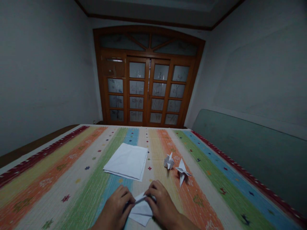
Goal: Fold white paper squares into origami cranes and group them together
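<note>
Left hand (117,204) and right hand (163,202) both pinch the folded paper (142,209) at 6 o'clock, looks mid-crease to me. Next move probably calls for lining up edges and pressing firmly. Two paper figures (182,172) sit around 1 o'clock from it.

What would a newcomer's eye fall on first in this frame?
Probably the brightly striped tablecloth, stretching back toward the wooden glass-paned doors. Two crane-like origami figures sit on it, to the right of a stack of white paper. At the bottom center, both hands hold a partly folded white sheet.
</note>
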`<state>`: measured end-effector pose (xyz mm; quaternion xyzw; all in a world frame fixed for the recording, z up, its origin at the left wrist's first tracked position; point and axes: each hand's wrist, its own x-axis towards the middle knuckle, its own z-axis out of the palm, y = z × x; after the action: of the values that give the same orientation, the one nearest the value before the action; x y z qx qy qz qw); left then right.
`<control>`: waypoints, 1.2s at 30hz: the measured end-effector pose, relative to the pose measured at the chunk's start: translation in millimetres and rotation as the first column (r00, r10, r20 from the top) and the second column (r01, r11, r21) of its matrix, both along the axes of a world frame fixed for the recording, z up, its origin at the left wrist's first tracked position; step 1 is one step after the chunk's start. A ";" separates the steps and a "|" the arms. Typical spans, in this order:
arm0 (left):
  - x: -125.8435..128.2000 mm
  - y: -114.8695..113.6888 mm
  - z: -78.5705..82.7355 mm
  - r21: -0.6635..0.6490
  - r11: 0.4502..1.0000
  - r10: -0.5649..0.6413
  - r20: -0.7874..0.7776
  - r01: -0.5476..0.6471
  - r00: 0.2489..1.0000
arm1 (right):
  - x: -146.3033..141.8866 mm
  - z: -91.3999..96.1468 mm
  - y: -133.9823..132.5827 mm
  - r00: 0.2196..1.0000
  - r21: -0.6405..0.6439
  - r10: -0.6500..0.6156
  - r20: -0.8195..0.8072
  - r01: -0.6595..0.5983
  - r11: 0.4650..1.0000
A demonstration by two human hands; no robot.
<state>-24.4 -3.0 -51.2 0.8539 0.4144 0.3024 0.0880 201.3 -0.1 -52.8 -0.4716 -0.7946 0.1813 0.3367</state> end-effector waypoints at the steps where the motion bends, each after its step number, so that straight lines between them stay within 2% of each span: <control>1: -0.5 0.3 -2.4 0.047 0.999 -0.018 -0.021 0.019 1.000 | 0.2 -0.4 0.3 1.000 0.007 0.009 0.000 -0.009 1.000; 5: -3.2 0.5 -14.0 0.260 0.964 -0.032 -0.117 0.062 0.993 | 1.6 -4.8 1.5 0.997 0.084 0.068 0.032 -0.070 0.994; 8: -5.2 -1.0 -18.2 0.318 0.944 -0.034 -0.171 0.088 0.985 | 2.6 -3.9 -0.4 0.992 0.127 0.113 0.059 -0.120 0.985; 11: -6.1 -1.9 -14.5 0.215 0.973 -0.044 -0.164 0.079 0.986 | 3.3 2.0 -4.6 0.987 0.132 0.152 0.059 -0.159 0.978; 15: -6.0 -0.2 -3.2 -0.022 0.999 -0.047 -0.018 0.046 0.999 | 4.1 6.0 -7.7 0.984 0.117 0.157 0.085 -0.166 0.979; 19: -7.3 2.2 4.9 -0.218 0.975 -0.022 0.105 0.044 0.994 | 4.7 1.7 -6.6 0.981 0.124 0.156 0.113 -0.170 0.978; 23: -9.0 4.3 8.8 -0.337 0.941 0.018 0.149 0.034 0.989 | 4.6 -2.3 -5.5 0.978 0.177 0.160 0.133 -0.183 0.967; 29: -10.8 9.1 10.4 -0.390 0.921 0.039 0.135 0.017 0.990 | 2.3 -9.7 -2.8 0.976 0.319 0.150 0.159 -0.195 0.928; 33: -17.5 12.6 10.3 -0.359 0.930 -0.047 0.094 0.078 0.994 | 0.1 -20.3 0.4 0.976 0.402 0.121 0.181 -0.186 0.896; 36: -23.8 13.4 14.5 -0.289 0.944 -0.143 0.067 0.157 0.987 | -0.2 -26.4 1.6 0.974 0.447 0.100 0.206 -0.184 0.875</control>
<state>-48.2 10.4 -36.6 0.8533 0.3863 0.2494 0.2458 201.1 1.5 -79.3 -0.3320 -0.8739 -0.0318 0.3536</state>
